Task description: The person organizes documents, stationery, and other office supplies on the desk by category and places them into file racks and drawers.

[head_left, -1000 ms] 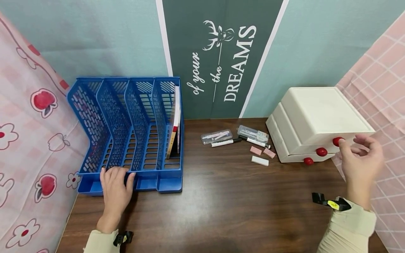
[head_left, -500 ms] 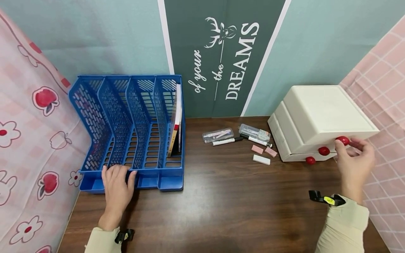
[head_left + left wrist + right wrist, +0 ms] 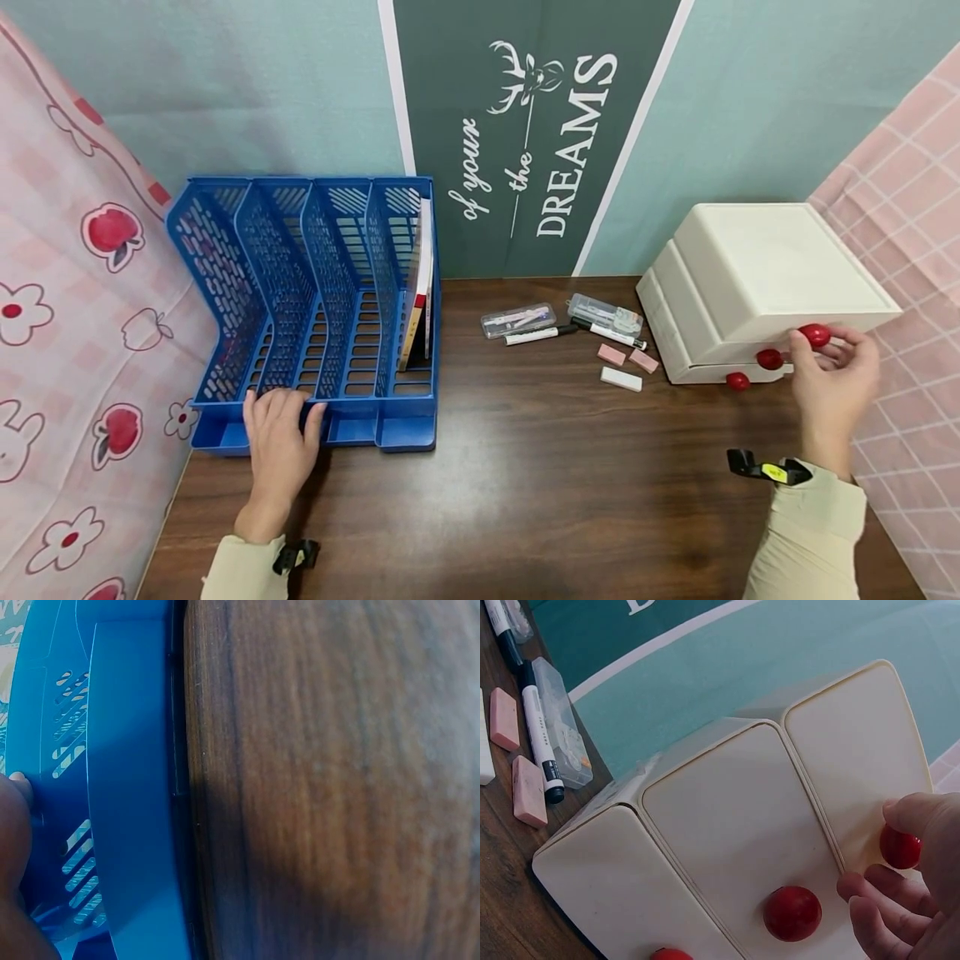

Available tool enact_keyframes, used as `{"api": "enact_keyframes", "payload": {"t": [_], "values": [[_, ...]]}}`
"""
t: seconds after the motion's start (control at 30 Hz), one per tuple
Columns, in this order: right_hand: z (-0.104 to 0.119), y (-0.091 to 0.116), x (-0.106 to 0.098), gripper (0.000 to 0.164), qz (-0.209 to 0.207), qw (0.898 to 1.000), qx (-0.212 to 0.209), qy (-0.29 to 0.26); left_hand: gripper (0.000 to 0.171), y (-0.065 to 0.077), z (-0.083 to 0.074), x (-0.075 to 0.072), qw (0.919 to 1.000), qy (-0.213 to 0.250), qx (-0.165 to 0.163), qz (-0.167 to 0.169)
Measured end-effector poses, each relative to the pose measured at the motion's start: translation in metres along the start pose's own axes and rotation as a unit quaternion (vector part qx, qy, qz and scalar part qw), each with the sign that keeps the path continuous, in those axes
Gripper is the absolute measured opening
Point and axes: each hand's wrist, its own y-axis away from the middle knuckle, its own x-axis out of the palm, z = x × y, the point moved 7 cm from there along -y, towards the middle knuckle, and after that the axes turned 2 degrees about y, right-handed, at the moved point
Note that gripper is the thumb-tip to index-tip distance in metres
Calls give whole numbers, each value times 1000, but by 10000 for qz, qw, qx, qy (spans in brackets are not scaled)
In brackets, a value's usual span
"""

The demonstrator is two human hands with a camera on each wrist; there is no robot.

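Observation:
In the head view my left hand (image 3: 279, 446) rests on the front rim of a blue file rack (image 3: 352, 408), fingers bent over it and thumb against the outside. The left wrist view shows only part of that hand, beside the blue plastic (image 3: 135, 787). On the right stands a white drawer box (image 3: 780, 258) with red knobs, its fronts looking flush. My right hand (image 3: 832, 387) pinches the top red knob (image 3: 815, 335). The right wrist view shows the thumb against this knob (image 3: 900, 847); the other fingers are bent near the middle red knob (image 3: 793, 913).
Thin books (image 3: 415, 304) stand in the rack's right compartment. On the dark wooden table (image 3: 510, 500) lie two clear cases, one a pencil case (image 3: 517, 321), plus black-and-white markers (image 3: 536, 336), pink erasers (image 3: 611, 355) and a white eraser (image 3: 621, 379). Cloth-covered walls enclose the table.
My right hand has shifted slightly left, and its fingers have come down around the top knob. My left hand stays on the rack's rim. The head view has shifted a little.

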Motion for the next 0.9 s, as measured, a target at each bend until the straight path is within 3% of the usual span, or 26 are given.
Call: {"api": "enact_keyframes", "payload": {"t": [0.23,0.9], "values": [[0,2,4,35,213,9925,384,-1139,16,0,1,0,10000,13,-24,13],[1,5,6,31,250,9907,497,-1239,17,0,0,0,9999,-9,-96,76]]}}
